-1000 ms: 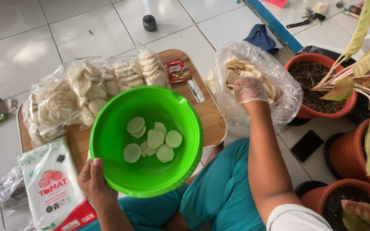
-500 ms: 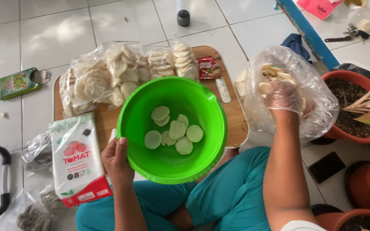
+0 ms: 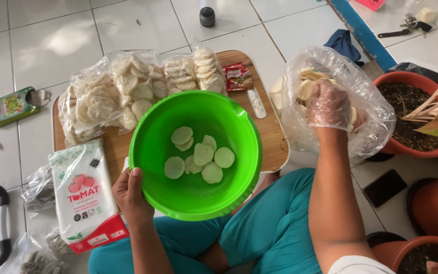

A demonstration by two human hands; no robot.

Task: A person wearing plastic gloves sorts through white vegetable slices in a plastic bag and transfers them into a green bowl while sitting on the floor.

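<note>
Left hand (image 3: 130, 195) fingers clamp the green bowl (image 3: 153, 152); right hand (image 3: 328, 104), bagged, seemingly grips crackers (image 3: 307, 83).

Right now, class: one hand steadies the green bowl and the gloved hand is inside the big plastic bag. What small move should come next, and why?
Probably lift the right hand out of the plastic bag with a few pale round crackers and drop them into the green bowl. The bowl holds only a handful, and the left hand grips its rim, tilted towards the bag.
</note>
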